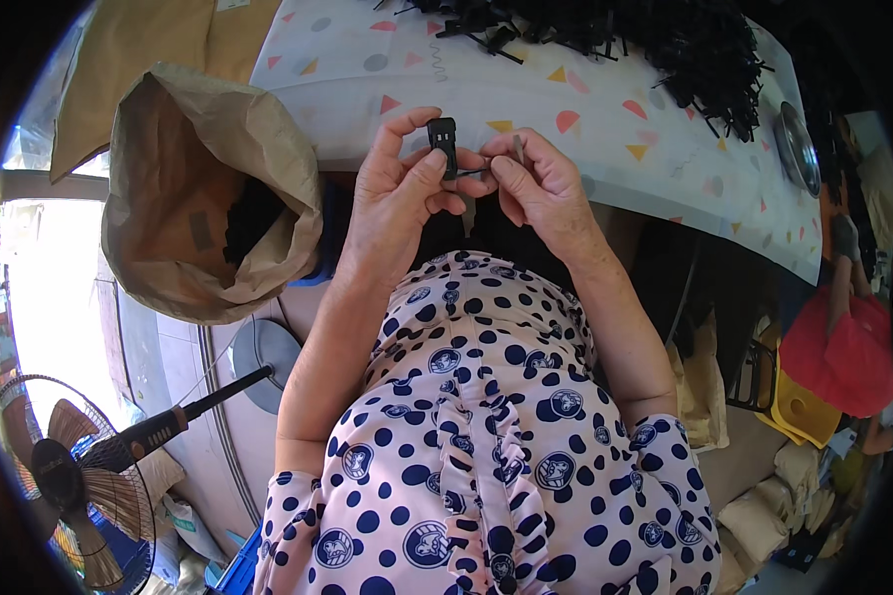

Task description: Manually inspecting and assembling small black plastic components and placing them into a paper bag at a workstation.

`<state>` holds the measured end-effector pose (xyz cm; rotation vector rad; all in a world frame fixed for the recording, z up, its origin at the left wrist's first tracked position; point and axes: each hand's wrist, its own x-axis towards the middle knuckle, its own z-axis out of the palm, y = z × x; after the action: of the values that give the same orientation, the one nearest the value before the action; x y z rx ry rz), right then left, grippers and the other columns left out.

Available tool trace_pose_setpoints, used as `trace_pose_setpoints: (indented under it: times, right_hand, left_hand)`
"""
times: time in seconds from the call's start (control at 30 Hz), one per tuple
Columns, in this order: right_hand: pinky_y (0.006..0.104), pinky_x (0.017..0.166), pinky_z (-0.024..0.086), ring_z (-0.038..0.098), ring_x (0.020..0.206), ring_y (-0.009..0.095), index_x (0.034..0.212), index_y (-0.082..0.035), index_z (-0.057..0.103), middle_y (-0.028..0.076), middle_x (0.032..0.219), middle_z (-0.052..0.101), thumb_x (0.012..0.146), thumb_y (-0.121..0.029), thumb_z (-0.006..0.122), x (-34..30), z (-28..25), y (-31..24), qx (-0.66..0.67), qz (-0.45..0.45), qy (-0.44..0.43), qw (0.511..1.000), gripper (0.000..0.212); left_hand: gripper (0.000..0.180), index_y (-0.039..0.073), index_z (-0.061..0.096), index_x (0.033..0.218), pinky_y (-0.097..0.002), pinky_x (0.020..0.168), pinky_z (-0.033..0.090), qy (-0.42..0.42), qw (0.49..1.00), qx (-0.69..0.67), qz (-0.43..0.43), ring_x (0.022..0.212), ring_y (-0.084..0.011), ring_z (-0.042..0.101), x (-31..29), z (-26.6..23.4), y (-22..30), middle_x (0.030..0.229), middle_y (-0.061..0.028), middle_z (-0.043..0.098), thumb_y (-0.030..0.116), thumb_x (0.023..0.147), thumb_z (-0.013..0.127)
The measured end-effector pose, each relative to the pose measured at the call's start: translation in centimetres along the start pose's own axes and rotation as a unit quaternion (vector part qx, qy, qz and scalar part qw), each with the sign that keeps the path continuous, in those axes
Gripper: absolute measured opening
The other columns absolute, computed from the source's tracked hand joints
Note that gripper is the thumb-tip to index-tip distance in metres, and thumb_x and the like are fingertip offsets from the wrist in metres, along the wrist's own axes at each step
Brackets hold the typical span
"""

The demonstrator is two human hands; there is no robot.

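My left hand (387, 198) pinches a small black plastic part (442, 136) upright between thumb and fingers. The part is a flat rectangular block with small light slots. From its lower end a thin dark stem (470, 173) runs across to my right hand (546, 188). The right fingers are closed, and a narrow greyish blade-like strip (518, 149) sticks up between them; the rest of it is hidden. Both hands are close together over the near edge of a table covered with a patterned cloth (352, 109).
A large heap of black plastic pieces (665, 59) lies at the table's far side. An open brown paper sack (139, 188) with black pieces stands at left. A metal bowl (798, 149) sits at the right edge. A fan (64, 476) stands lower left; a person in red (838, 347) is at right.
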<state>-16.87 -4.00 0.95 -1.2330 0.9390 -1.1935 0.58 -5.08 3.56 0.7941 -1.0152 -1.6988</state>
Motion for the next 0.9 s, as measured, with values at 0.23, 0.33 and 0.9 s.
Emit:
trace_pose_setpoints:
  times: [0.23, 0.33, 0.9]
  right_hand:
    - [0.0154, 0.039, 0.026, 0.038, 0.046, 0.002, 0.103, -0.006, 0.056, -0.003, 0.068, 0.054, 0.092, -0.021, 0.061, 0.7, -0.3, -0.9, 0.134, 0.063, -0.036, 0.988, 0.019]
    - [0.0156, 0.039, 0.024, 0.036, 0.046, 0.001, 0.101, -0.006, 0.056, -0.006, 0.065, 0.049, 0.091, -0.022, 0.062, 0.8, -0.8, -0.1, 0.153, 0.102, -0.064, 0.981, 0.019]
    - [0.0174, 0.043, 0.027, 0.036, 0.050, 0.002, 0.097, -0.005, 0.057, -0.006, 0.064, 0.044, 0.097, -0.024, 0.052, -1.0, 1.5, -0.6, 0.005, 0.118, -0.014, 0.993, 0.020]
  left_hand:
    - [0.035, 0.004, 0.047, 0.128, -0.0211, 0.064, 0.052, -0.060, 0.996, -0.017, -0.063, 0.076, -0.0142, 0.065, -0.5, -0.2, 0.0, 0.098, -0.0095, 0.061, 0.007, 0.094, 0.052]
    - [0.038, 0.002, 0.047, 0.129, -0.0202, 0.062, 0.052, -0.066, 0.995, -0.017, -0.072, 0.075, -0.0137, 0.064, -0.6, 0.1, -0.7, 0.100, -0.0078, 0.061, 0.007, 0.093, 0.055]
    - [0.034, 0.001, 0.047, 0.117, -0.0249, 0.058, 0.050, -0.027, 0.968, 0.249, 0.009, 0.065, -0.0111, 0.060, -1.1, -0.2, -1.9, 0.077, -0.0076, 0.059, -0.004, 0.084, 0.056]
